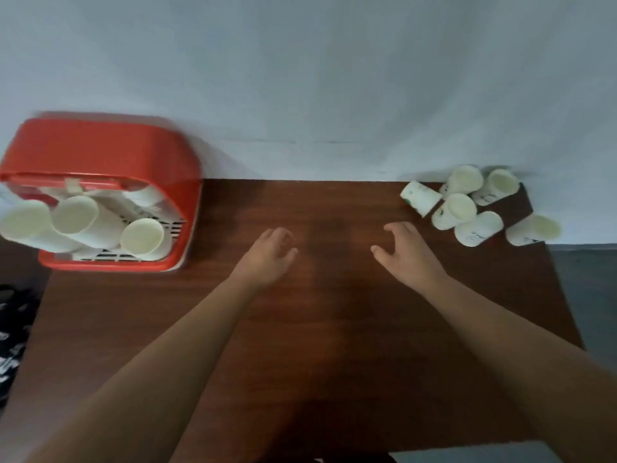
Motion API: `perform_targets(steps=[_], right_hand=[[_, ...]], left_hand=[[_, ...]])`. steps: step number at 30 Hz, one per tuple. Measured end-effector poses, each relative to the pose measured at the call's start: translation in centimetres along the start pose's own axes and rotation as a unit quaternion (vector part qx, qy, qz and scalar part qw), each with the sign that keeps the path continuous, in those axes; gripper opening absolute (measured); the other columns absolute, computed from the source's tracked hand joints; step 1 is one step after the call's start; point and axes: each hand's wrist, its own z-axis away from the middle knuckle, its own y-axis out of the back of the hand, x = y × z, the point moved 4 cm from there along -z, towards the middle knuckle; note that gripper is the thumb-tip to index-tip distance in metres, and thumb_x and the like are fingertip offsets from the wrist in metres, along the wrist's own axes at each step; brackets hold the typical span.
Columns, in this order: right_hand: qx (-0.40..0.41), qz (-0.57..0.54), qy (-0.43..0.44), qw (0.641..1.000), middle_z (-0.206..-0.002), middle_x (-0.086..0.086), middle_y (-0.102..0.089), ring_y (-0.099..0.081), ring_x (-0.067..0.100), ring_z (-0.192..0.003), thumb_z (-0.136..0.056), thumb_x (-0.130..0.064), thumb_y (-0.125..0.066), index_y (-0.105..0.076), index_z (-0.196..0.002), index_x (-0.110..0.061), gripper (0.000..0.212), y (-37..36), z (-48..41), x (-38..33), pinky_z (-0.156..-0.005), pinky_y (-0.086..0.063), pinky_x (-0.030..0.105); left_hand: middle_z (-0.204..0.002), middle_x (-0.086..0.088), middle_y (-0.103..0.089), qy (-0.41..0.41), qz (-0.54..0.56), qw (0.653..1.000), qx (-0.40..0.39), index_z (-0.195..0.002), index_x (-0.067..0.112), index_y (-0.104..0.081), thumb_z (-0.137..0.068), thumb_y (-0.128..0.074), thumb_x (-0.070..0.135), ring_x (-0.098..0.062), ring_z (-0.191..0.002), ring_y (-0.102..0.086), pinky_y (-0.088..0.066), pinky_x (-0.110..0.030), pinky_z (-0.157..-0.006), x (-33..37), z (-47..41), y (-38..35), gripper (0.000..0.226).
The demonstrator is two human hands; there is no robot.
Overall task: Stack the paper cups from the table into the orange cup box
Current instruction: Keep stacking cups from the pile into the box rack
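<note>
Box: the orange box (100, 145) sits at the desk's (334, 329) far left corner, its opening towards the camera.
Done: several stacks (75, 213) of nested cups lie leaning inside the box; at least four rims show, and some poke out over its left edge.
Left: six loose cups (455, 210) are bunched at the desk's far right corner, well apart from the box.
Loose cups, detail: most show their mouths to the camera; the tipped cup (420, 197) lies on its side at the near-left of the bunch. The edge cup (534, 230) sits at the desk's right edge; I cannot tell whether it overhangs.
Left grip: the left grip (267, 259) is released, fingers loosely curled and empty, over bare desk between box and bunch.
Right grip: the right grip (407, 252) is released and empty, fingers spread and bent, near the tipped cup but apart from it.
Progress: judged well past halfway, since more cups seem to be in the box than out.
Next: probably a reach with the right grip to the bunch.
Blur: cup prints are too soft to read.
</note>
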Motion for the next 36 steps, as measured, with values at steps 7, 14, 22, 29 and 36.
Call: perform_targets(steps=[7,14,22,29,36], right_hand=[[0.120,-0.038,-0.033,0.992,-0.135,0.007,-0.046,-0.052,0.019,-0.120,-0.094,-0.030,-0.065,-0.049,-0.138,-0.013,0.049,7.3,0.5,11.4,-0.093,-0.038,0.024],[0.166,-0.057,-0.078,0.981,-0.128,0.011,-0.047,-0.052,0.027,-0.117,-0.089,-0.022,-0.067,-0.052,-0.130,-0.006,0.046,8.0,-1.7,20.6,-0.100,-0.040,0.034],[0.158,-0.069,-0.063,0.983,-0.150,0.012,-0.040,-0.035,0.029,-0.140,-0.091,-0.025,-0.066,-0.040,-0.144,-0.007,0.062,6.0,-6.8,24.4,-0.115,-0.034,0.044],[0.203,0.038,-0.038,0.978,-0.118,0.011,-0.048,-0.046,0.022,-0.104,-0.091,-0.024,-0.068,-0.056,-0.123,-0.010,0.037,5.0,-6.1,25.5,-0.093,-0.043,0.032],[0.145,0.008,-0.008,0.989,-0.133,0.011,-0.045,-0.052,0.026,-0.112,-0.093,-0.017,-0.065,-0.066,-0.094,-0.011,0.007,4.1,-2.5,23.5,-0.097,-0.048,0.036]], left_hand=[[-0.130,0.000,-0.051,-0.079,-0.019,0.997,-0.019,-0.131,0.017,-0.054,-0.098,-0.058,0.032,-0.016,-0.115,-0.055,-0.043,-0.029,-0.098,13.6,-7.6,-7.9,0.036],[-0.145,-0.005,-0.040,-0.140,-0.090,0.986,-0.016,-0.142,0.011,-0.045,-0.090,-0.063,0.014,-0.023,-0.129,-0.046,-0.045,-0.036,-0.100,21.8,-15.4,-14.9,0.055],[-0.165,-0.004,-0.021,-0.198,-0.300,0.931,-0.060,-0.157,0.021,-0.026,-0.087,-0.056,-0.004,-0.025,-0.153,-0.016,-0.017,-0.043,-0.122,22.5,-22.8,-19.5,0.081],[-0.139,-0.011,-0.040,-0.153,-0.360,0.920,-0.026,-0.150,0.030,-0.036,-0.082,-0.076,0.033,-0.035,-0.130,-0.038,-0.032,-0.048,-0.109,20.3,-21.0,-20.0,0.079],[-0.138,-0.008,-0.048,-0.038,-0.125,0.991,-0.007,-0.146,0.023,-0.041,-0.077,-0.082,0.038,-0.031,-0.130,-0.044,-0.038,-0.052,-0.108,14.7,-13.8,-18.1,0.081]])
